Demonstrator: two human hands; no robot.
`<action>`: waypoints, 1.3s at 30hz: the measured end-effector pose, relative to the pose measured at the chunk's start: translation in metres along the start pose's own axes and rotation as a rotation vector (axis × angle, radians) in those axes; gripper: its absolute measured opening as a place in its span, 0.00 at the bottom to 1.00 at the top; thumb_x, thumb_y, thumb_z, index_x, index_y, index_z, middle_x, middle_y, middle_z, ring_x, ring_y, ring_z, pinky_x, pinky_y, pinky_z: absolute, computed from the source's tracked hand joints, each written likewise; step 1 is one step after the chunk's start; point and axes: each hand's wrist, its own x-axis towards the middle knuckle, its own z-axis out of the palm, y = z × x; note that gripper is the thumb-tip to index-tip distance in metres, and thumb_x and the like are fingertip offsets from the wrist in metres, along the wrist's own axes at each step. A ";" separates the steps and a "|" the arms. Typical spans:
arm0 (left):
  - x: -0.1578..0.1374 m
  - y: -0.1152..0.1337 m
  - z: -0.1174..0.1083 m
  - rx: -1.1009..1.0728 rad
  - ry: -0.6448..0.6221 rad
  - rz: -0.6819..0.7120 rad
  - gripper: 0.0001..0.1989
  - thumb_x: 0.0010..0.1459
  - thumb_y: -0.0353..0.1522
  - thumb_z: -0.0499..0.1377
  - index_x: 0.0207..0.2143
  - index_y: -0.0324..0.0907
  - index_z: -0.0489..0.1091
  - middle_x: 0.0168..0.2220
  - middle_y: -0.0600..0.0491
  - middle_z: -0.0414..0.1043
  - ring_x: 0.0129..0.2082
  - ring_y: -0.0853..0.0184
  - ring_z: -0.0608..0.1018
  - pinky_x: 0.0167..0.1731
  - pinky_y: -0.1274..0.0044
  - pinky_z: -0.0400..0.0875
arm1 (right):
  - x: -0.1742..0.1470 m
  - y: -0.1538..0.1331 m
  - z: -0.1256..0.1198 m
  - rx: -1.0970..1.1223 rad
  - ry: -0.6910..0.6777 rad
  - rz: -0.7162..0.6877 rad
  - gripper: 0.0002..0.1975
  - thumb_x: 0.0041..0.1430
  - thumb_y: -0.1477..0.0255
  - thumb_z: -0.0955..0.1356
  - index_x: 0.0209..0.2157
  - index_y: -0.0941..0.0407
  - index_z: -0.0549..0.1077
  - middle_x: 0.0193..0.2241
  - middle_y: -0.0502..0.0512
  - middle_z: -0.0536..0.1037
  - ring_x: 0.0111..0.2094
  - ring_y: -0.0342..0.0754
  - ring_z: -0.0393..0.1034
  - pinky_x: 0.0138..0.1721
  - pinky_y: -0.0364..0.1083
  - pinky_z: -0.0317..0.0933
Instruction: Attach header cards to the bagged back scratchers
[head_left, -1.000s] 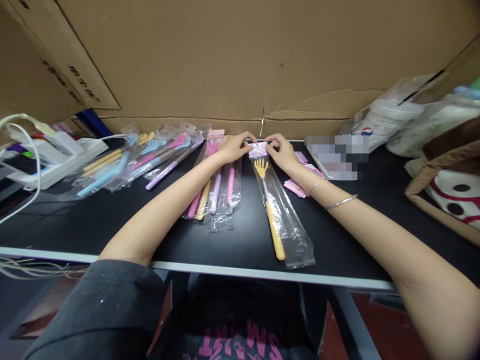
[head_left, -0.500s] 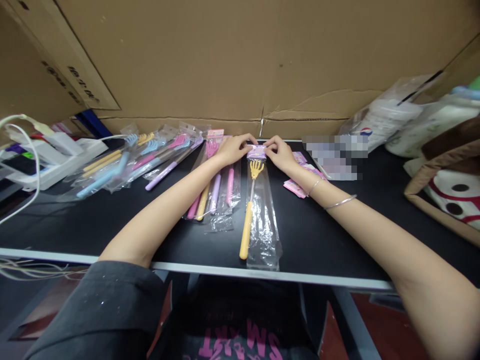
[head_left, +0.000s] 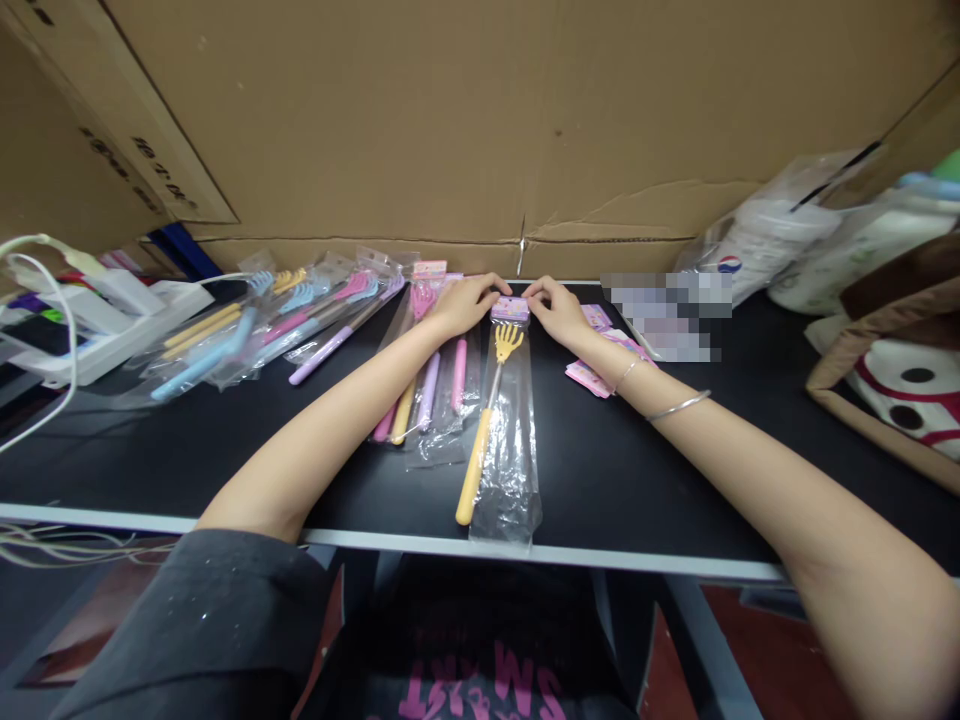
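Note:
A yellow back scratcher (head_left: 474, 465) lies in a clear plastic bag (head_left: 514, 470), its claw head toward the far side of the table. Across the bag's top end sits a small purple header card (head_left: 510, 308). My left hand (head_left: 469, 303) pinches the card's left edge, fingers curled. At its right edge, the fingertips of my right hand (head_left: 556, 310) are closed on the card too. Pink, yellow and purple bagged back scratchers (head_left: 427, 395) lie partly beneath my left hand and wrist. Loose pink and purple cards (head_left: 589, 378) are spread by my right wrist.
More bagged back scratchers (head_left: 300, 320) lie at the left, beside a white power strip (head_left: 142, 325) with cables. A bagged cup (head_left: 780, 240) and a brown-handled bag (head_left: 900, 370) stand at the right. Cardboard (head_left: 420, 120) walls the table's back.
The lower end of the bagged yellow back scratcher has swung left, toward me at the table's front edge. Both hands stay at the header card, almost unmoved.

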 end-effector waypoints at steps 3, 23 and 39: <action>0.000 0.002 -0.001 0.012 -0.018 -0.007 0.15 0.63 0.29 0.50 0.48 0.42 0.73 0.49 0.52 0.78 0.48 0.63 0.77 0.50 0.73 0.66 | 0.000 0.002 0.001 0.003 0.005 -0.005 0.05 0.57 0.77 0.64 0.33 0.53 0.69 0.33 0.51 0.78 0.39 0.50 0.74 0.48 0.52 0.63; 0.000 0.003 -0.002 0.049 -0.033 -0.019 0.16 0.64 0.29 0.50 0.48 0.44 0.74 0.50 0.53 0.78 0.50 0.63 0.77 0.52 0.72 0.66 | 0.002 0.007 0.002 -0.006 0.001 -0.038 0.06 0.56 0.77 0.63 0.34 0.53 0.70 0.33 0.51 0.79 0.38 0.50 0.73 0.47 0.51 0.63; 0.000 0.002 -0.001 0.071 -0.036 -0.015 0.17 0.63 0.29 0.49 0.49 0.44 0.74 0.49 0.52 0.78 0.47 0.62 0.77 0.50 0.72 0.67 | 0.003 0.006 0.003 -0.036 -0.005 -0.014 0.08 0.56 0.77 0.63 0.35 0.53 0.72 0.34 0.52 0.79 0.40 0.50 0.74 0.49 0.53 0.63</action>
